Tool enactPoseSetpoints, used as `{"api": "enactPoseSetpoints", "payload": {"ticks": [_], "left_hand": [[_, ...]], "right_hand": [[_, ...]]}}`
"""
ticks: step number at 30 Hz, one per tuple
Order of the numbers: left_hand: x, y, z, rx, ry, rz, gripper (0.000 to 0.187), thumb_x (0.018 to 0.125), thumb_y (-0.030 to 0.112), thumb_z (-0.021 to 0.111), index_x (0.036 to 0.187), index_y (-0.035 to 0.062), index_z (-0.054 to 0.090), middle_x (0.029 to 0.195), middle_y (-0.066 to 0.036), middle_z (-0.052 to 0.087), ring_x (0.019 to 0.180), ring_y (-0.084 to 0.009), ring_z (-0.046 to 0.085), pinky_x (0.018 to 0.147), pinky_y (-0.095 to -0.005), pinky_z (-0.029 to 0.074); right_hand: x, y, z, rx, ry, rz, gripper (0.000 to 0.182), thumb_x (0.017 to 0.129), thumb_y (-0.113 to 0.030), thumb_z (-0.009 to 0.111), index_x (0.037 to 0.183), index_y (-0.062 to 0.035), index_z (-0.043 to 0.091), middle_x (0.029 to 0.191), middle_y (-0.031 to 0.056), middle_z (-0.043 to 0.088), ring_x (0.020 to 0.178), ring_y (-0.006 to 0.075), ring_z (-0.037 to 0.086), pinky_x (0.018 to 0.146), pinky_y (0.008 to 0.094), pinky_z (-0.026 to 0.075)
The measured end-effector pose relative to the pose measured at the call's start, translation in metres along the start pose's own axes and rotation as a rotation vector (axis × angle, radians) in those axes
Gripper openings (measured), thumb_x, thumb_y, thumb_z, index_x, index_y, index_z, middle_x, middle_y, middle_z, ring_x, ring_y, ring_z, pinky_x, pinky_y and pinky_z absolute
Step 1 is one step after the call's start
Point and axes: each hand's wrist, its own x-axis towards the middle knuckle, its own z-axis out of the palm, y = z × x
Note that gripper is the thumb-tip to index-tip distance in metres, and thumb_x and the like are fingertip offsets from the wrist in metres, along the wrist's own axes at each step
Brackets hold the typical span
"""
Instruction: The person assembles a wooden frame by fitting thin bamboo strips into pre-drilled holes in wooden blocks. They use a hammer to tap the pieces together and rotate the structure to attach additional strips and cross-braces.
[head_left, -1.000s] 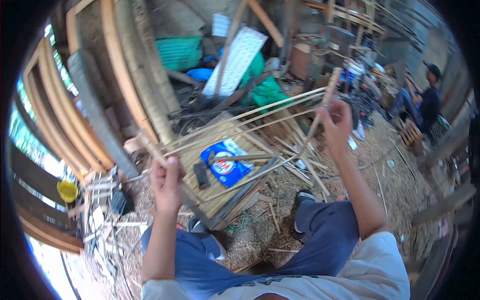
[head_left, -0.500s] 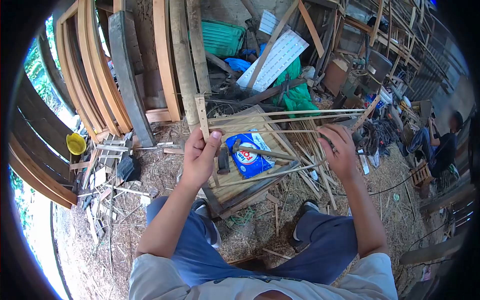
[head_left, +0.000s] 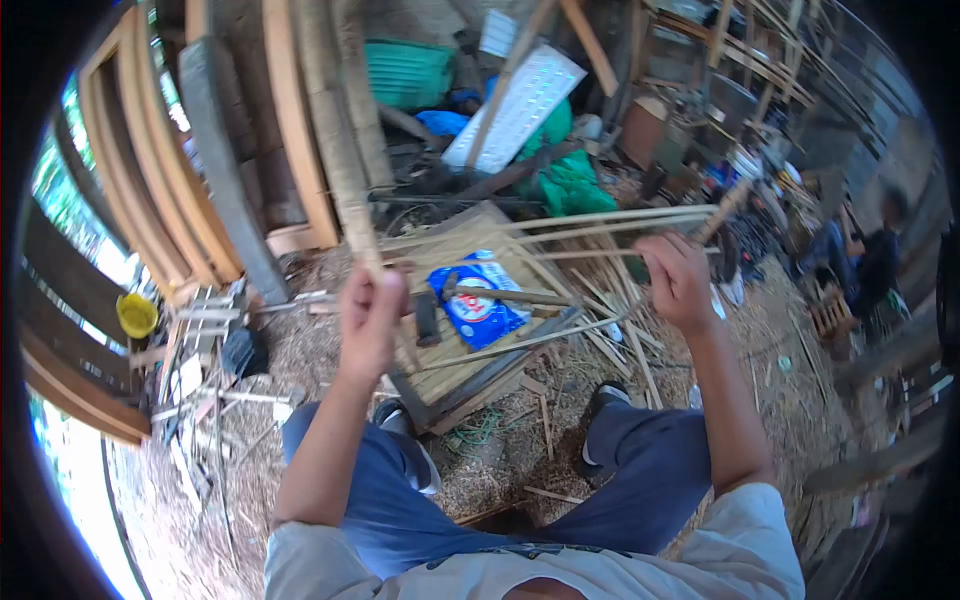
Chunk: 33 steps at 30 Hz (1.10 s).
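My left hand point(head_left: 372, 325) is closed around a narrow wooden strip point(head_left: 356, 228), the left end piece of a light frame. Thin wooden sticks point(head_left: 590, 221) run across from it to a second strip point(head_left: 724, 212) on the right. My right hand point(head_left: 677, 282) is closed at the right end of a lower thin stick point(head_left: 590, 254), close to that second strip; motion blur softens its fingertips. Below the frame, a hammer point(head_left: 525, 297) lies across a blue printed packet point(head_left: 483, 322) on a wooden board point(head_left: 470, 372). Beside the packet is a dark block point(head_left: 427, 320).
Wood shavings and offcuts cover the floor point(head_left: 490, 450) around my feet. Curved timber pieces point(head_left: 165, 170) lean at the left, near a yellow bowl point(head_left: 137, 315). A green crate point(head_left: 408, 72) and green sheeting point(head_left: 570, 185) lie behind. Another person point(head_left: 880, 245) sits far right.
The view has shifted, moving the background left and up. Both hands still hold the frame; the right hand has turned and its fingers have drawn closer together. The left strip is tilted more.
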Motion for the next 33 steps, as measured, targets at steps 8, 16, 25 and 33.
{"api": "enactPoseSetpoints", "payload": {"ticks": [8,16,25,33], "left_hand": [[0.002,0.003,0.01,-0.078,0.152,-0.023,0.028,0.106,0.033,0.053,0.103,0.0052,0.057,0.072,0.006,0.043,0.062,-0.0054,0.035,0.056,-0.0242,0.028],[0.005,0.008,0.016,-0.038,0.069,0.024,0.034,0.106,0.036,0.049,0.097,0.0039,0.054,0.062,0.006,0.031,0.055,-0.0062,0.027,0.053,-0.0258,0.023],[0.005,0.007,0.015,-0.068,0.044,0.023,0.033,0.106,0.036,0.05,0.096,0.0048,0.055,0.064,0.005,0.033,0.056,-0.0066,0.028,0.053,-0.0261,0.023],[0.003,0.008,0.014,-0.055,0.018,0.023,0.033,0.107,0.036,0.049,0.098,0.0043,0.054,0.064,0.005,0.03,0.058,-0.0072,0.028,0.054,-0.0262,0.024]], "right_hand": [[-0.01,-0.001,-0.009,0.093,0.03,-0.094,0.024,0.08,0.0,0.062,0.103,-0.0065,0.067,0.101,0.0105,0.063,0.099,0.0324,0.058,0.088,0.0446,0.046],[-0.002,-0.017,-0.01,0.146,0.053,-0.25,0.034,0.072,0.005,0.057,0.104,-0.0045,0.066,0.099,0.0105,0.062,0.094,0.032,0.056,0.085,0.0422,0.047],[-0.003,-0.01,-0.007,0.151,0.079,-0.226,0.032,0.075,0.005,0.059,0.105,-0.0061,0.066,0.1,0.0105,0.061,0.094,0.032,0.056,0.083,0.0412,0.047],[-0.002,-0.007,-0.004,0.169,0.086,-0.221,0.033,0.077,0.005,0.06,0.107,-0.0065,0.066,0.1,0.0109,0.061,0.094,0.0322,0.056,0.083,0.0415,0.047]]}}
